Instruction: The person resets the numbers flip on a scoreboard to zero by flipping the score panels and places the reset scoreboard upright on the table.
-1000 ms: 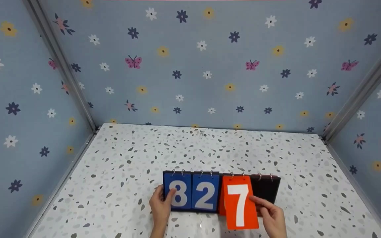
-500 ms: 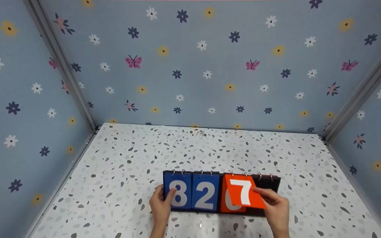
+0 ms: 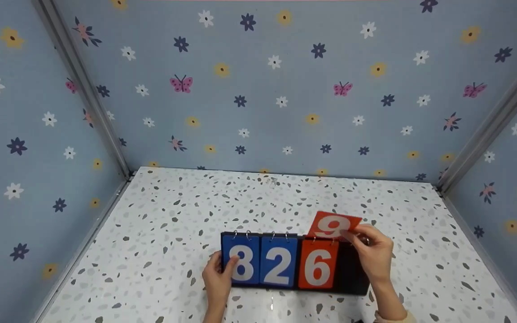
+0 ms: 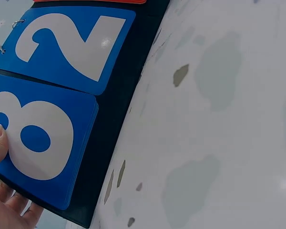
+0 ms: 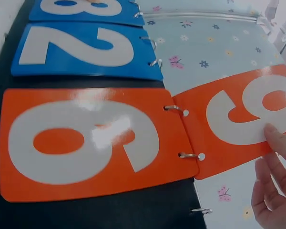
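A flip scoreboard with a black backing (image 3: pixel 352 276) leans back on the tabletop. It shows a blue 8 card (image 3: pixel 227 255), a blue 2 card (image 3: pixel 265 251) and an orange 6 card (image 5: pixel 19 100), hung on metal rings. My left hand (image 3: pixel 217 278) grips the board's left end, thumb on the 8 card and fingers behind the edge. My right hand (image 3: pixel 375 249) pinches a second orange card (image 3: pixel 316 229), swung up over the rings above the 6. The raised card's visible face has a numeral reading like a 9 in the head view.
The board stands near the front of a white speckled table (image 3: pixel 186 202). Blue flowered panels (image 3: pixel 258 89) enclose the back and both sides, with grey metal posts (image 3: pixel 81 85) at the corners. The scoreboard's far right section shows bare black with a ring.
My right hand has lifted the orange 7 card up and back over the rings, uncovering the 6 beneath. My left hand has stayed on the board's left end.
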The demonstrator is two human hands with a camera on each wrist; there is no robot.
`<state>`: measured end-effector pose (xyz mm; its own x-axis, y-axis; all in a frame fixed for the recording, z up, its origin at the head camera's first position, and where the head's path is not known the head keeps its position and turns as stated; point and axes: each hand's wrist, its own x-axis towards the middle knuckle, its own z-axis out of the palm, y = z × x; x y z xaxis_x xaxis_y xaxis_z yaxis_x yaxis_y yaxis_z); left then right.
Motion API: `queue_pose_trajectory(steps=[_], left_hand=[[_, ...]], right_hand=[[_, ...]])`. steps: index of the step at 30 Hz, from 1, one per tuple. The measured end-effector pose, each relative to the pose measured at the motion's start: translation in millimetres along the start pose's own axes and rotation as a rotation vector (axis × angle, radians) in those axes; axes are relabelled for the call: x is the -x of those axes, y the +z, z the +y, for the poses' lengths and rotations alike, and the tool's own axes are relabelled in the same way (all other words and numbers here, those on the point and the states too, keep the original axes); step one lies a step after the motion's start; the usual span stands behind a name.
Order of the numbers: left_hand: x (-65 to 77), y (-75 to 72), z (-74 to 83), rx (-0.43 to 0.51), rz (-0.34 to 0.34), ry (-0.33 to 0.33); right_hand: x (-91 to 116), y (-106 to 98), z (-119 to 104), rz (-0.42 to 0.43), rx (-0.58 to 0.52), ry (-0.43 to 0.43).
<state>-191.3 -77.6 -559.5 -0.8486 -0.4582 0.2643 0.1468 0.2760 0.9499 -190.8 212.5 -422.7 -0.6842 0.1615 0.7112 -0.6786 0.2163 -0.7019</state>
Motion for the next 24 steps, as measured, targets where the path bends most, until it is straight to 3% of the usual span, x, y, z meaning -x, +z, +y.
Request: queue_pose_trajectory(steps=[3,9,14,16,24], left_hand=[[-0.2,0.0,0.0,-0.002,0.0,0.001],[-0.7,-0.3,-0.2,0.031,0.004,0.012],[0.5,-0.1,-0.3,0.038,0.003,0.011],[0.7,0.3,-0.4,0.036,0.004,0.015],[0.5,0.9,-0.6,0.029,0.014,0.035]], right_hand=[[-11.5,3.8,3.3,-0.016,0.054,-0.035],[-28.9,13.2,12.1,-0.008,0.272,-0.058],[-33.6,14.6,44.1,-0.01,0.37,-0.072],[-34.3,14.9,56.0,-0.012,0.403,-0.065],[-36.4,24.0,66.3,-0.033,0.538,0.024]])
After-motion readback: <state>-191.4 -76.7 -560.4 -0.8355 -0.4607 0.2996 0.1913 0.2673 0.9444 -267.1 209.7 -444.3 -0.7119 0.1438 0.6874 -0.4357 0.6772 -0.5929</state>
